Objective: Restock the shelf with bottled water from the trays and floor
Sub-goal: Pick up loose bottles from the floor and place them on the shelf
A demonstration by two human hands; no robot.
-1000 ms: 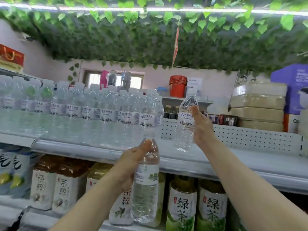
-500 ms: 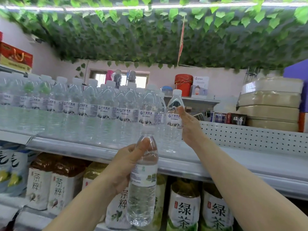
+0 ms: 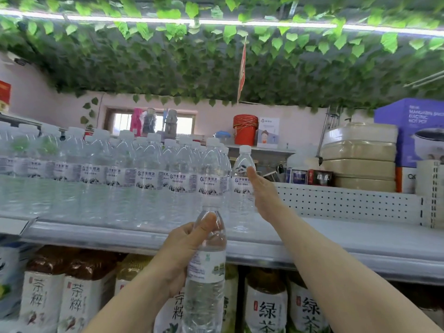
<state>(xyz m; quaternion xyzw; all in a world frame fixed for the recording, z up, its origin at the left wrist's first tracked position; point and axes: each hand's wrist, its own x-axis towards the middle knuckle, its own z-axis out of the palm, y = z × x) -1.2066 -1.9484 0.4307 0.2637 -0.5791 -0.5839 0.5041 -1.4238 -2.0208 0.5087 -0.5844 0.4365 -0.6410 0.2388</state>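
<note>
The shelf [image 3: 360,239] is packed at left with bottled water; its right has room. The right hand [image 3: 262,191], fingers straight, touches the end bottle [image 3: 241,186]; the left hand [image 3: 182,251] grips a spare bottle [image 3: 206,272], not yet shelved.

My left hand [image 3: 185,251] grips a water bottle [image 3: 206,272] upright at its shoulder, with the thumb across the front. The bottle is in front of the shelf [image 3: 360,239] edge. My right hand [image 3: 262,191] is flat, fingers straight, against the right side of the end bottle [image 3: 241,186]. That bottle stands upright on the shelf, capped, at the right end of the row of water bottles [image 3: 120,179]. Green tea bottles [image 3: 266,306] are on the tier beneath.
</note>
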